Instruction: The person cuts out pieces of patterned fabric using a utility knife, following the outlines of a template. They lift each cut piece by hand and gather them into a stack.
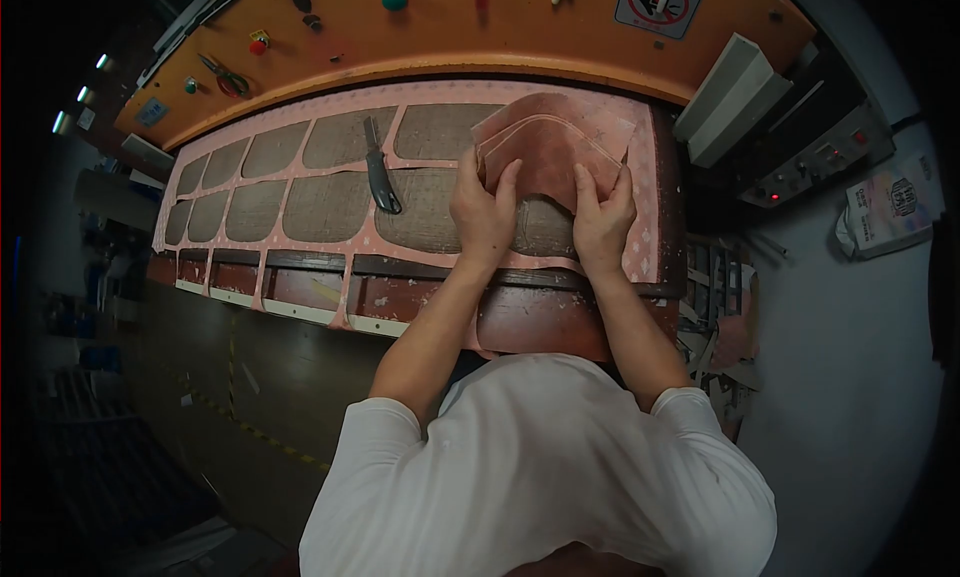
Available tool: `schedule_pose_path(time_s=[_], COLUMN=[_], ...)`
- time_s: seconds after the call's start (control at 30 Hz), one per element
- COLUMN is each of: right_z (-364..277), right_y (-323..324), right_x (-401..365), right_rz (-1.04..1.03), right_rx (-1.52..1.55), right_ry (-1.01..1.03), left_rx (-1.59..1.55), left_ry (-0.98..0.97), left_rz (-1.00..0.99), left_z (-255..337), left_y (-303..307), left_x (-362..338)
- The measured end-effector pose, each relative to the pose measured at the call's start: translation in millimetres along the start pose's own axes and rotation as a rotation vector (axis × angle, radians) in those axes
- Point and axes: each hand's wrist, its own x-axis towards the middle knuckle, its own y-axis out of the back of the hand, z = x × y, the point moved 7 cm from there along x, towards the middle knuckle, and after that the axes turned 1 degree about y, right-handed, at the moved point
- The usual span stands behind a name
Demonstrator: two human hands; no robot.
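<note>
A bent stack of reddish-pink sheet pieces (545, 147) is held up over the right part of the work surface. My left hand (485, 212) grips its left edge, thumb in front. On the opposite edge, my right hand (603, 217) is closed in the same way. Beneath lies a pink patterned sheet (280, 209) with rows of rounded cut-out openings, through which a brown board (337, 209) shows. A utility knife (378, 172) with its blade out rests on the sheet, left of my left hand.
Behind the surface runs an orange machine panel (350, 37) with buttons, scissors (228, 79) and a warning sign (657, 4). A grey metal angle piece (730, 97) and a control box (815, 152) are at right. Scraps (735, 339) lie below, beside a white bag (888, 209).
</note>
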Motion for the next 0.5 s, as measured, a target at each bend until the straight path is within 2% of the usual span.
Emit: schedule_pose_path(time_s=[0.07,0.1,0.17,0.2,0.27,0.3,0.37,0.43,0.5], right_z=[26,18,17,19,31,35,37,27,16], right_y=[-17,-19,-19,-18,-16,-17,-19,-16,-4], right_x=[-16,-25,-24,-27,-27,-20,-17,-9,0], right_rz=[0.02,0.0,0.015,0.016,-0.029,-0.048,-0.038,-0.065,-0.162], right_rx=[-0.024,-0.04,0.02,0.048,0.085,0.109,0.096,0.089,0.055], right_ry=[0.051,-0.02,0.031,0.049,-0.022,-0.043,0.01,0.085,0.057], left_rx=[-0.047,-0.033,-0.005,-0.09,-0.093,-0.175,-0.239,-0.23,-0.142], left_ry=[0.056,0.031,-0.027,-0.029,0.076,0.094,0.137,0.14,0.122], left_rz=[-0.012,-0.014,-0.008,0.019,-0.008,0.044,0.013,-0.021,-0.06], left_z=[-18,-24,-34,-31,-39,-47,-64,-56,-40], left_y=[-9,-13,-17,-11,2,7,6,9,15], left_x=[-14,-24,-35,-34,-24,-18,-12,-5,-1])
